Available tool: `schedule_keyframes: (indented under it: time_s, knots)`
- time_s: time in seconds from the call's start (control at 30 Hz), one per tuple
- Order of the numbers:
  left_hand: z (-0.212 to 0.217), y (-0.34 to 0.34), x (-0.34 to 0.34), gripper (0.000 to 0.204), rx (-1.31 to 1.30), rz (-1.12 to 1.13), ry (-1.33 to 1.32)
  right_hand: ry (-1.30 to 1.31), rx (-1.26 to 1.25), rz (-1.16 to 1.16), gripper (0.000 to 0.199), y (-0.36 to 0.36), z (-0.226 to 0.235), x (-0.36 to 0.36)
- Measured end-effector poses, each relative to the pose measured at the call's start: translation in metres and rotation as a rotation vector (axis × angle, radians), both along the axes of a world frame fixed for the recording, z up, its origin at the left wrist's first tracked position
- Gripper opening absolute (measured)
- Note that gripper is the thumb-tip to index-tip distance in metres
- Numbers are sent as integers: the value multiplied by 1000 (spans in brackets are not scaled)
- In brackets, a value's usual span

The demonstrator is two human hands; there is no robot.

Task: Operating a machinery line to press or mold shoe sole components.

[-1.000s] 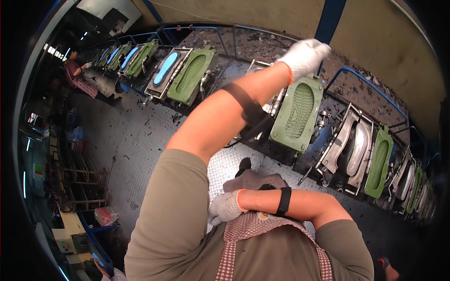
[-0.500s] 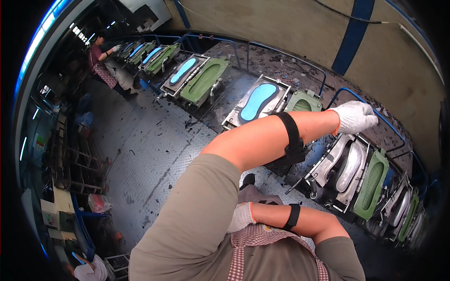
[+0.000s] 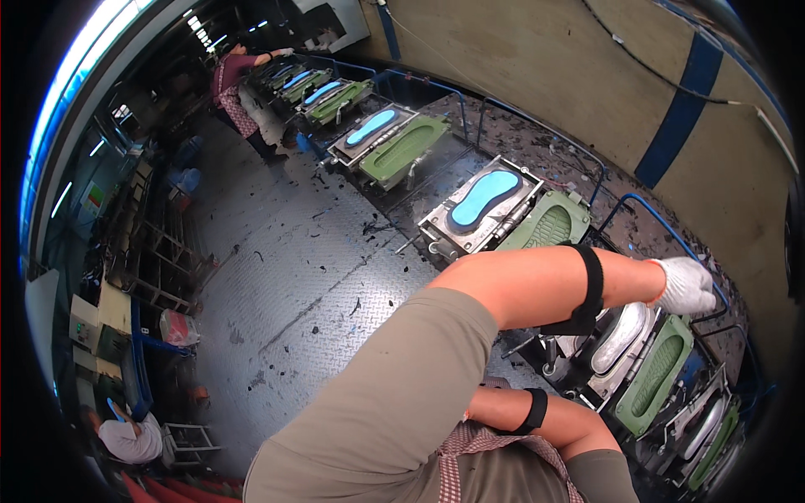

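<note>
My left arm reaches across to the right. My left hand (image 3: 686, 286), in a white knit glove, is held with curled fingers beside a blue rail (image 3: 671, 230). Whatever the fingers hold, if anything, is hidden. Below it lies an opened mould with a bare silver foot-shaped form (image 3: 620, 337) and a green lid (image 3: 656, 375) with a sole-shaped hollow. My right forearm (image 3: 511, 409) crosses in front of my waist; its hand is hidden behind my left sleeve. Left of my outstretched arm, another open mould carries a bright blue sole piece (image 3: 484, 199) beside its green lid (image 3: 549, 222).
More open moulds (image 3: 390, 138) stand in a row toward the far left, where a co-worker (image 3: 237, 96) in a checked apron reaches over them. A seated person (image 3: 134, 438) is at the lower left. Dark scraps litter the metal floor (image 3: 310, 277). A wall (image 3: 537, 63) runs behind the rails.
My left hand has moved right and down along the blue rail. The view has shifted, and my right glove has gone behind my left sleeve. The far co-worker's arm is stretched further out.
</note>
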State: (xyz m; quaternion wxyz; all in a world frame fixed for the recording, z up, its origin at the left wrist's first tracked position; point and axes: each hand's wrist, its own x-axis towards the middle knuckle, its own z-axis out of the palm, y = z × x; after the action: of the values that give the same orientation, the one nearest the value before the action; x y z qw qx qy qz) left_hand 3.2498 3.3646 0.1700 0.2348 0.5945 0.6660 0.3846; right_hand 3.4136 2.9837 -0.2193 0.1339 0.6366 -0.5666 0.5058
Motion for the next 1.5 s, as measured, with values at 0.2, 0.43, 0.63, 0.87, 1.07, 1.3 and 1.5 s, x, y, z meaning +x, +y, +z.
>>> schedule_keyframes:
  time_s: [0.2, 0.43, 0.63, 0.87, 1.07, 1.3, 1.5]
  knots:
    - [-12, 39, 49, 44, 30, -19, 61, -77, 54, 186, 54, 16, 24, 15]
    - [-21, 62, 98, 46, -16, -62, -1, -193, 110, 332, 54, 136, 15, 66]
    - [-28, 79, 122, 47, -54, -64, -45, -300, 149, 420, 55, 152, 58, 83]
    - [-30, 94, 144, 45, -45, -12, -55, -418, 208, 557, 55, 162, 108, 86]
    - [-29, 101, 150, 46, 19, 40, -10, -510, 269, 645, 55, 167, 154, 91]
    - [-13, 115, 175, 47, 62, 54, -45, -630, 342, 706, 55, 227, 185, 133]
    - [-28, 91, 189, 51, -51, 22, 22, -786, 318, 643, 55, 275, 223, 151]
